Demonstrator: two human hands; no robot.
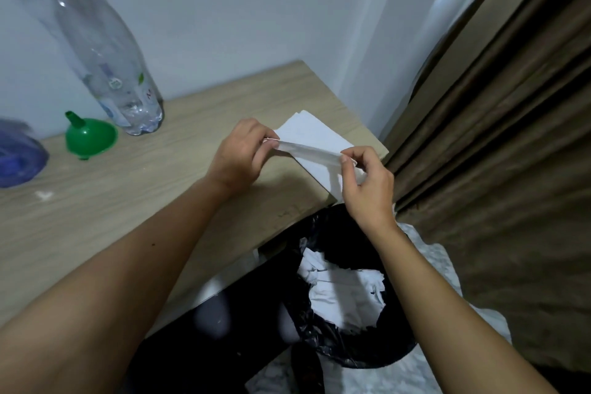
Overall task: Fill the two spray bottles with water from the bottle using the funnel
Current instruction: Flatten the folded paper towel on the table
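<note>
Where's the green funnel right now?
The green funnel sits wide end down on the wooden table, at the left, beside the clear plastic bottle.

A light wood-grain table fills nine o'clock against a pale blue-grey wall, brown curtains hang at three o'clock, and daylight glows at one o'clock.

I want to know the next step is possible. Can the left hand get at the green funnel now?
Probably not at once: the left hand pinches the white tissue together with the right hand. The path over the table to the green funnel looks free.
</note>
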